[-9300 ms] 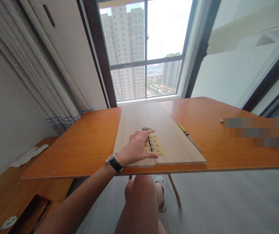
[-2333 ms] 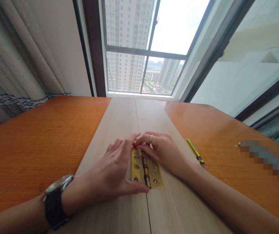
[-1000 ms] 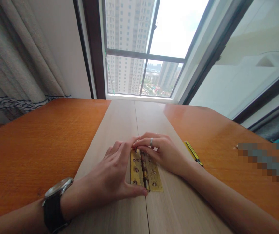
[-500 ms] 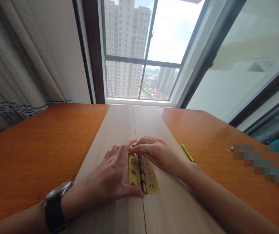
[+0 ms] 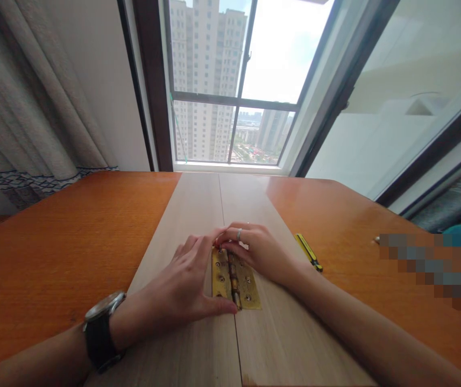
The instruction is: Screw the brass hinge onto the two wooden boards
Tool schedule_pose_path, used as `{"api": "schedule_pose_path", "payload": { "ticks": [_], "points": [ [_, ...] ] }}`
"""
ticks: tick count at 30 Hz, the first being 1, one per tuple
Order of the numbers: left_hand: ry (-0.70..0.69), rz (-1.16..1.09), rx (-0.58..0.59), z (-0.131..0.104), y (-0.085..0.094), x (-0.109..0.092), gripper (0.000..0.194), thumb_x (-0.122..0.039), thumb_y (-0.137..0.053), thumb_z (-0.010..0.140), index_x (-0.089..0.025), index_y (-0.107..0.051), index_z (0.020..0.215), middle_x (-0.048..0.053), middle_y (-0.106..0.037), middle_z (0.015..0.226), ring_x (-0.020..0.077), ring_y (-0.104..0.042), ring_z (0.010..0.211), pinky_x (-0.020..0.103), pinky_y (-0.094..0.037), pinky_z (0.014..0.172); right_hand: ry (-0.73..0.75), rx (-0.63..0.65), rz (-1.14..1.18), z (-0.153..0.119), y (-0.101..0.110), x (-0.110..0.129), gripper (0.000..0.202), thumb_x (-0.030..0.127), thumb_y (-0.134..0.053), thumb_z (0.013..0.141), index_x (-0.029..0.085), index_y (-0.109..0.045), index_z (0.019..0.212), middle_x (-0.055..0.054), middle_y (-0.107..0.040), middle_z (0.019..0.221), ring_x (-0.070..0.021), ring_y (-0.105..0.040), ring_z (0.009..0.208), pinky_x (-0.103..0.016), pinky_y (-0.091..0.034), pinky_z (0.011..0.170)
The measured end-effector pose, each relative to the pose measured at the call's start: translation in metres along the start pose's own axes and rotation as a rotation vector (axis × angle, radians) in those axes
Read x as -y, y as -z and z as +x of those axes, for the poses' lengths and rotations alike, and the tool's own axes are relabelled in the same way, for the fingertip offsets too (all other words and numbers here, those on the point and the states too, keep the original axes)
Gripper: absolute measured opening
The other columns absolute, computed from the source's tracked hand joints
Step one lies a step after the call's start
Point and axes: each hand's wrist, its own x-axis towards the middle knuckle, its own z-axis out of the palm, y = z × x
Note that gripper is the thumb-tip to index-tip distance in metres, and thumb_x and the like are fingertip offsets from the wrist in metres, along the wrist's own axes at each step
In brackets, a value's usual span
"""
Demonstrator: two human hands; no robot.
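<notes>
A brass hinge lies opened flat across the seam between two pale wooden boards, its screw holes showing. My left hand, with a watch on the wrist, rests along the hinge's left side; its thumb touches the near end of the hinge pin and its fingers reach the far end, spread apart from the thumb. Over the hinge's far edge bends my right hand, a ring on one finger. Its fingertips are pressed together near the far left screw hole; whatever they pinch is too small to make out.
On the orange wooden table, a yellow and black cutter lies right of the boards. A blurred patch covers things at the far right. Behind the table are a window and, at the left, a curtain.
The view has shifted slightly, so the hinge and hands appear a little higher. More of the cutter shows beside my right forearm. Both hands keep nearly the same hold around the hinge.
</notes>
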Motion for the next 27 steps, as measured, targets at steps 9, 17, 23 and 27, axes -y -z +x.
{"api": "schedule_pose_path", "payload": {
  "ticks": [9,17,23,27],
  "points": [
    [-0.003,-0.002,-0.018,-0.0002,-0.0024,0.0021,0.105,-0.048,-0.083,0.064,-0.024,-0.024,0.147,0.013,-0.051,0.134,0.0336,-0.046,0.124,0.053,-0.041,0.104,-0.014,-0.021,-0.015,-0.0002,-0.0044,-0.0006,0.016,0.020,-0.053,0.096,0.018,-0.069,0.099,-0.005,-0.070,0.095,-0.0146,-0.066,0.085,-0.026,-0.050,0.078],
    [0.021,-0.026,-0.005,0.0007,-0.0015,0.0007,0.106,-0.047,-0.085,0.062,-0.023,-0.025,0.146,0.015,-0.049,0.137,0.0350,-0.044,0.127,0.054,-0.040,0.106,-0.003,-0.013,-0.036,0.0006,-0.0034,0.0035,0.016,0.019,-0.051,0.096,0.019,-0.066,0.101,-0.005,-0.070,0.096,-0.0142,-0.065,0.086,-0.026,-0.049,0.077],
    [0.016,-0.046,-0.021,-0.0006,-0.0012,0.0003,0.105,-0.046,-0.085,0.062,-0.024,-0.026,0.146,0.013,-0.051,0.137,0.0338,-0.046,0.126,0.053,-0.041,0.105,-0.020,-0.004,-0.016,-0.0013,-0.0024,0.0028,0.015,0.019,-0.052,0.096,0.019,-0.066,0.101,-0.004,-0.070,0.099,-0.0141,-0.065,0.087,-0.026,-0.049,0.079],
    [-0.004,-0.049,-0.021,-0.0002,-0.0010,0.0000,0.106,-0.044,-0.086,0.062,-0.025,-0.026,0.147,0.014,-0.048,0.142,0.0346,-0.044,0.127,0.055,-0.039,0.107,-0.040,0.000,-0.002,-0.0014,-0.0027,0.0020,0.014,0.020,-0.053,0.096,0.020,-0.066,0.101,-0.003,-0.070,0.098,-0.0133,-0.065,0.086,-0.026,-0.049,0.079]
  ]
}}
